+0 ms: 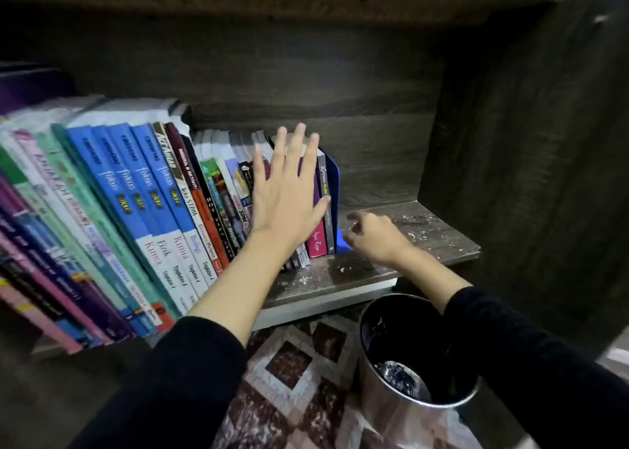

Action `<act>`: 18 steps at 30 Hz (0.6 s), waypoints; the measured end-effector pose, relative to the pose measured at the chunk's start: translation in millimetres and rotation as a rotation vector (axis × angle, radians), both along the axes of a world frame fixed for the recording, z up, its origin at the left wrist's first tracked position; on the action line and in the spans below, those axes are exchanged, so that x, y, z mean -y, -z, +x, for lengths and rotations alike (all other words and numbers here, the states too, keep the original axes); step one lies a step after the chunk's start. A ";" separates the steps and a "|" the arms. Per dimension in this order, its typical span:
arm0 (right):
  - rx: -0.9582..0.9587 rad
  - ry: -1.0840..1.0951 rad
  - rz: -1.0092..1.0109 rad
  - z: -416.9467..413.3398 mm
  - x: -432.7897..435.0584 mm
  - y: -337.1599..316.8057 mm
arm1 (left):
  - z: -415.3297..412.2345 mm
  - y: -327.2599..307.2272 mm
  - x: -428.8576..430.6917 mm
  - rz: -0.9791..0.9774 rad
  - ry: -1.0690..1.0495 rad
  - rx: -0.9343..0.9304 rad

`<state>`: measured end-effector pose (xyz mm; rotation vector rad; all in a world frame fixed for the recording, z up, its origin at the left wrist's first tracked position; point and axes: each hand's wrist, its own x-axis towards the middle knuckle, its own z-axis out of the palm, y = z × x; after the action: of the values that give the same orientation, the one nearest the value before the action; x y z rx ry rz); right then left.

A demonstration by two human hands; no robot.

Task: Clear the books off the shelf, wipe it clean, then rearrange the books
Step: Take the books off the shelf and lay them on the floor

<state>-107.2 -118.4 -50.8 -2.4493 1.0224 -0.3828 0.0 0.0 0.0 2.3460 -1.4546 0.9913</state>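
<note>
Books (153,193) stand leaning in a row on the dusty wooden shelf (425,231). Left hand (287,190) reaches forward, fingers (299,145) straight and spread, pressing flat on the end spines beside the blue bookend (333,183). Right hand (372,236), blurred, curls low at the bookend's foot; grip unclear.

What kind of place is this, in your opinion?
Probably a study corner at home: a dark wooden bookshelf packed with blue and green school textbooks, a round metal waste bin below, and a brown patterned floor.
</note>
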 end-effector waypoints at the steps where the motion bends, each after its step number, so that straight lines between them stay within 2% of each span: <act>1: 0.037 0.000 0.006 5.1 1.2 3.7 | 0.6 4.4 6.3 -0.032 -0.028 0.025; 5: 0.168 -0.025 0.012 21.6 -2.4 16.3 | 9.9 27.6 28.3 -0.158 -0.142 0.135; 8: 0.245 -0.018 -0.009 25.7 -5.6 20.6 | 20.8 41.2 35.5 -0.177 -0.227 0.256; 12: 0.311 -0.007 -0.070 31.5 -2.8 29.2 | 28.8 51.8 42.3 -0.219 -0.233 0.369; 18: 0.332 -0.034 -0.130 33.6 7.5 43.8 | 29.9 67.1 48.4 -0.262 -0.263 0.350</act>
<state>-73.6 -125.9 -94.6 -2.4013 0.8355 -0.8357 29.9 -48.4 -67.1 2.2870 -1.0456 1.6218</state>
